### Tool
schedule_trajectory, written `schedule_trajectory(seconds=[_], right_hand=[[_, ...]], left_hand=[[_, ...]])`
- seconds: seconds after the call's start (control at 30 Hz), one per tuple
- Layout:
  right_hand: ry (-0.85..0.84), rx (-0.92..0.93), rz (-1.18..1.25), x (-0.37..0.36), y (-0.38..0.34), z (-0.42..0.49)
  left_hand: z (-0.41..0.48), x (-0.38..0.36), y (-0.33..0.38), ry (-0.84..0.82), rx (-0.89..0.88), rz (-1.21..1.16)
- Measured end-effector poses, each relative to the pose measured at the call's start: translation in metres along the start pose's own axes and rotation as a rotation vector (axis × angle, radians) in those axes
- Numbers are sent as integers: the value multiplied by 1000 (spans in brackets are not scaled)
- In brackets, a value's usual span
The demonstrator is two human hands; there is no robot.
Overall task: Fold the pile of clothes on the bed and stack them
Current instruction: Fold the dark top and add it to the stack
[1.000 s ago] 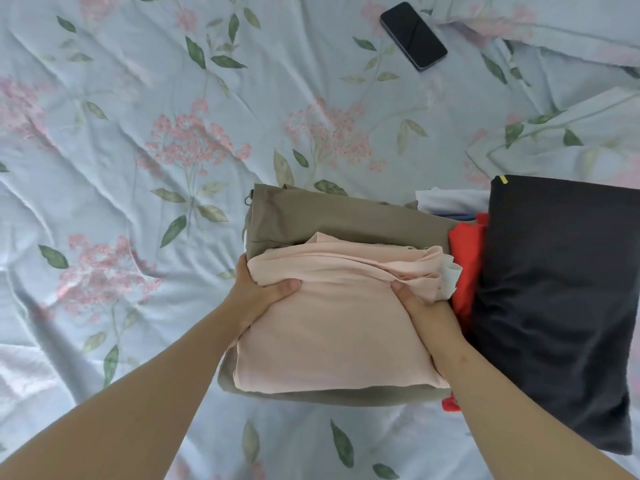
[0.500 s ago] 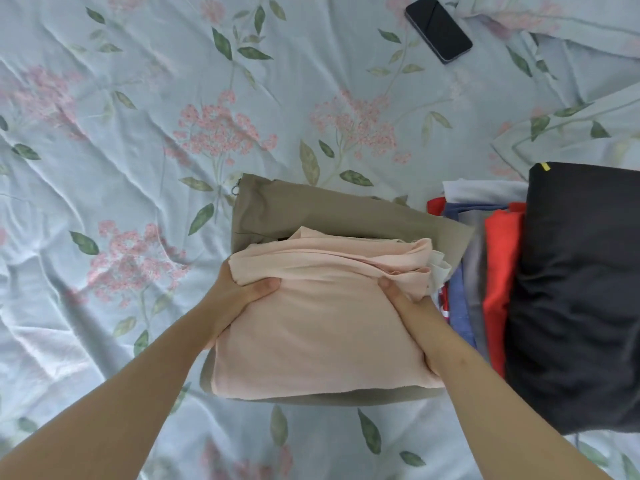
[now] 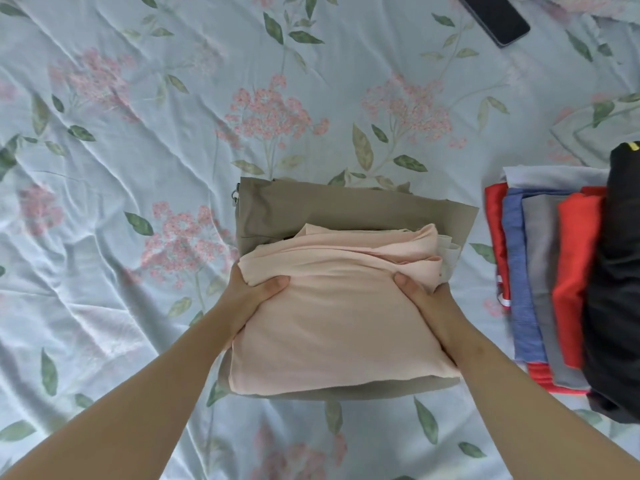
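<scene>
Two bare hands grip a small stack of two pieces at the middle of a bed covered by a pale blue floral bedsheet (image 3: 138,98) printed with pink blossoms and green leaves. On top lies a folded pale pink garment (image 3: 339,323), which sits on a larger folded khaki garment (image 3: 346,209) with a zip pull at its far left corner. The left hand (image 3: 252,296) clasps the pink piece's left edge and the right hand (image 3: 420,299) its right edge. Each thumb is pressed flat on the upper surface near the bunched far folds, the left thumb (image 3: 277,282) pointing inward and the right thumb (image 3: 403,280) opposite it. The remaining fingers curl out of sight round the sides, so the pink fabric lies between thumbs and hidden fingers. Whether the pair is lifted off the sheet cannot be told. Well apart to the right lies a second stack of folded clothes (image 3: 540,271), showing red, blue, grey and white layers, partly covered by one black garment (image 3: 616,271). One black smartphone (image 3: 495,19) rests on the sheet at the far right.
</scene>
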State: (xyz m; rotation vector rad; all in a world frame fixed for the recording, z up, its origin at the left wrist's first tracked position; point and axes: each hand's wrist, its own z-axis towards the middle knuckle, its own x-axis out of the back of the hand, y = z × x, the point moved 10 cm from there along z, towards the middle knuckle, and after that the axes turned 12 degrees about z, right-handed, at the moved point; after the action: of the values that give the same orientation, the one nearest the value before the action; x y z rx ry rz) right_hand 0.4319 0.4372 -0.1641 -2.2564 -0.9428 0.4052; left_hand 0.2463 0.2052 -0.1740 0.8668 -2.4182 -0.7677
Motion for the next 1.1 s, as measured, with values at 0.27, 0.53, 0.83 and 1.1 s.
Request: schedule_trajectory(seconds=[0.27, 0.53, 0.83, 1.1], right_hand=[[-73, -125, 87, 2, 8, -3], [-225, 54, -12, -13, -44, -82], [-491, 183, -161, -106, -82, -198], [-701, 173, -310, -280, -49, -266]], left_hand=[[-4, 1, 6, -39, -32, -22], [-108, 26, 18, 72, -67, -103], [-252, 96, 1, 181, -239, -298], [-336, 237, -92, 380, -305, -427]])
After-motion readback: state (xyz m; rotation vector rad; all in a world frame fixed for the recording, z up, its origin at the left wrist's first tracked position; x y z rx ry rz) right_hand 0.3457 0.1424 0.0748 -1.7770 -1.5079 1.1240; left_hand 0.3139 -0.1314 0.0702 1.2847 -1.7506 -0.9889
